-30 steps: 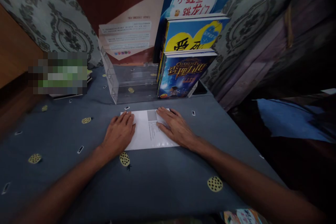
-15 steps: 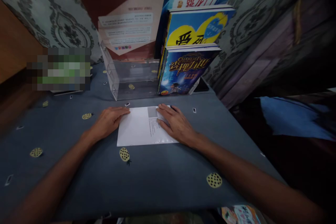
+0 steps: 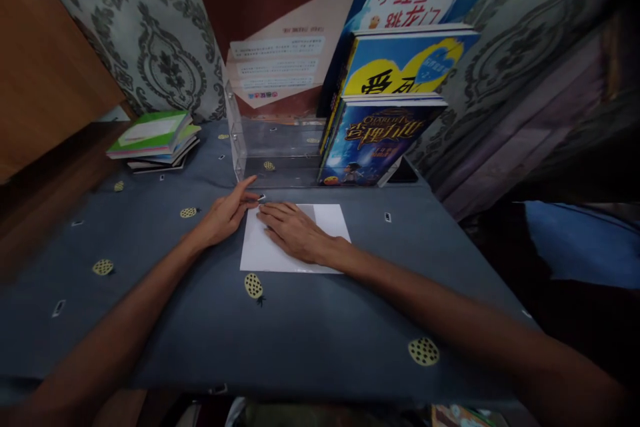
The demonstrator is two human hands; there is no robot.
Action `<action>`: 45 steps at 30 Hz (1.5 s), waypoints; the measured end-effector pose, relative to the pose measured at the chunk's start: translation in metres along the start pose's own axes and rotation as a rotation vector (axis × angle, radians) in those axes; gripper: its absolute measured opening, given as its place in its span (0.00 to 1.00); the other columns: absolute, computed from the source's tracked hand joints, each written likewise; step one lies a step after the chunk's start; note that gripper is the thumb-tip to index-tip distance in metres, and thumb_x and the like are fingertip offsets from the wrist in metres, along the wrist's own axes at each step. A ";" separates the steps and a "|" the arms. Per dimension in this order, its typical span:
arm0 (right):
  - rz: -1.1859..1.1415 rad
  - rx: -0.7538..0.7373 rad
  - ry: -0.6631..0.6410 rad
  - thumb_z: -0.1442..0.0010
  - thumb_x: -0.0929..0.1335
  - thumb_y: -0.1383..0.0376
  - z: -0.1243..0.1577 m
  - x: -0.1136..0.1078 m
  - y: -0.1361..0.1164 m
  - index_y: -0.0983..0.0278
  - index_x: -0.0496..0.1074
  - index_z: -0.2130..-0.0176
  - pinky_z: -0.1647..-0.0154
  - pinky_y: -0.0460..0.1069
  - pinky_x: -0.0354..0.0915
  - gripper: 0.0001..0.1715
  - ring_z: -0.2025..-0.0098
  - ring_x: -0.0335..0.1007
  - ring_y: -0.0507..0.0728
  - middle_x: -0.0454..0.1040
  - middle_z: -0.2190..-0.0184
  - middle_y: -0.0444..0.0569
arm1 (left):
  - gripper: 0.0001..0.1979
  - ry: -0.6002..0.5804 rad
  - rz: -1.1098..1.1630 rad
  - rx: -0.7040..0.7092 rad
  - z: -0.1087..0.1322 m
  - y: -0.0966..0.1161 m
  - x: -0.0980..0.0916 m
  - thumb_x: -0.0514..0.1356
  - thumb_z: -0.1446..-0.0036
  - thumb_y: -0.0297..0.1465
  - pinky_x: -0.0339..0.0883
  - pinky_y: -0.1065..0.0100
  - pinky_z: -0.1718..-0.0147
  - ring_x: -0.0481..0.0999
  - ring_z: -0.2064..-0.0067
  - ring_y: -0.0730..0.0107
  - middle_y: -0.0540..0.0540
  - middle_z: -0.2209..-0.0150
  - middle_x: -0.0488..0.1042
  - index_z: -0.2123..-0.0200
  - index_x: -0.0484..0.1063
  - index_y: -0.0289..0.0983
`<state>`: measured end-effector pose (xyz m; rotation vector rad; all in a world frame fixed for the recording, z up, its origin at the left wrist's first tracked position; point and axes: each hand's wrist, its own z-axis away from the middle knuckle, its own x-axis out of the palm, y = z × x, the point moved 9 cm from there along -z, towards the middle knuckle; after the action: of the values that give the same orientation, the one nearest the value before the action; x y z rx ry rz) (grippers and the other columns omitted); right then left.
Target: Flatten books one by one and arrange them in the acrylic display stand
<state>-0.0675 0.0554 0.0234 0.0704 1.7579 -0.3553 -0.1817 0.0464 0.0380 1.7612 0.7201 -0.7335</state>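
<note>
A white sheet of paper (image 3: 327, 250) lies flat on the cloth, with a grey printed patch partly showing near its top edge. Whether it is a single leaf or a thin booklet I cannot tell. My right hand (image 3: 293, 232) rests flat across the sheet, fingers stretched toward its upper left corner, covering much of the print. Just left of that corner is my left hand (image 3: 226, 213), palm side low, thumb and fingers apart; its fingertips are close to the sheet's edge. Neither hand grips anything.
Behind the sheet stands a clear acrylic rack (image 3: 280, 177); upright books (image 3: 370, 143) fill its right side. A stack of books (image 3: 155, 137) lies at the back left. The patterned grey tablecloth (image 3: 310, 333) covers the table. Curtains (image 3: 165, 60) hang behind.
My right hand has slid left over the sheet, from its right side to near the upper left corner. My left hand has come off the corner and opened. The view has shifted left.
</note>
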 end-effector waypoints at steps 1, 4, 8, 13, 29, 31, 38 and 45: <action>-0.002 -0.018 0.012 0.27 0.60 0.64 -0.004 0.000 -0.005 0.68 0.67 0.38 0.32 0.62 0.57 0.23 0.32 0.60 0.61 0.67 0.35 0.58 | 0.30 0.001 0.018 0.004 0.000 -0.001 0.000 0.47 0.34 0.27 0.72 0.58 0.46 0.81 0.48 0.62 0.36 0.45 0.77 0.30 0.48 0.36; -0.009 -0.077 0.021 0.26 0.59 0.63 -0.010 0.001 -0.018 0.68 0.68 0.39 0.33 0.61 0.59 0.23 0.34 0.62 0.60 0.69 0.37 0.58 | 0.30 0.004 0.049 0.007 0.000 -0.005 0.000 0.47 0.34 0.28 0.73 0.59 0.47 0.81 0.49 0.62 0.35 0.46 0.77 0.30 0.48 0.37; -0.039 -0.129 0.013 0.27 0.60 0.62 -0.005 0.002 -0.031 0.68 0.69 0.39 0.33 0.59 0.58 0.22 0.34 0.62 0.60 0.70 0.37 0.57 | 0.29 -0.005 0.040 -0.013 0.000 -0.007 0.001 0.47 0.33 0.29 0.73 0.61 0.48 0.81 0.48 0.62 0.36 0.47 0.78 0.30 0.50 0.36; -0.075 -0.154 -0.006 0.26 0.60 0.62 0.006 0.004 -0.045 0.64 0.70 0.39 0.33 0.60 0.57 0.22 0.33 0.61 0.59 0.71 0.37 0.54 | 0.26 -0.012 0.040 -0.023 0.000 -0.007 0.001 0.48 0.33 0.30 0.72 0.60 0.47 0.80 0.48 0.63 0.38 0.47 0.79 0.33 0.55 0.36; -0.166 -0.192 -0.143 0.27 0.61 0.62 0.045 0.011 -0.071 0.62 0.62 0.34 0.26 0.59 0.47 0.25 0.28 0.52 0.56 0.64 0.32 0.50 | 0.19 0.010 -0.093 0.021 0.000 0.005 -0.001 0.49 0.32 0.33 0.73 0.59 0.47 0.80 0.48 0.63 0.42 0.48 0.80 0.43 0.70 0.37; -0.183 -0.182 -0.154 0.27 0.61 0.60 0.050 0.009 -0.067 0.62 0.61 0.33 0.25 0.58 0.46 0.26 0.27 0.51 0.55 0.62 0.31 0.50 | 0.19 0.022 -0.157 0.048 0.000 0.008 -0.001 0.49 0.32 0.34 0.72 0.58 0.46 0.79 0.46 0.62 0.42 0.46 0.79 0.44 0.72 0.37; -0.232 0.003 -0.051 0.27 0.60 0.59 0.079 -0.011 -0.008 0.63 0.62 0.33 0.26 0.60 0.48 0.27 0.28 0.53 0.56 0.62 0.31 0.54 | 0.21 -0.018 -0.380 0.145 0.005 0.016 0.013 0.47 0.33 0.30 0.74 0.55 0.48 0.80 0.47 0.59 0.43 0.46 0.79 0.44 0.75 0.39; -0.279 0.260 0.160 0.27 0.58 0.59 0.107 -0.028 0.091 0.62 0.70 0.38 0.29 0.69 0.53 0.25 0.31 0.60 0.64 0.70 0.37 0.56 | 0.20 -0.027 -0.565 0.256 0.009 0.039 0.021 0.47 0.32 0.31 0.76 0.53 0.53 0.82 0.53 0.56 0.39 0.48 0.80 0.48 0.76 0.35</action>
<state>0.0617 0.1159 0.0133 0.0395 1.8738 -0.7998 -0.1403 0.0301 0.0425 1.7801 1.1679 -1.2722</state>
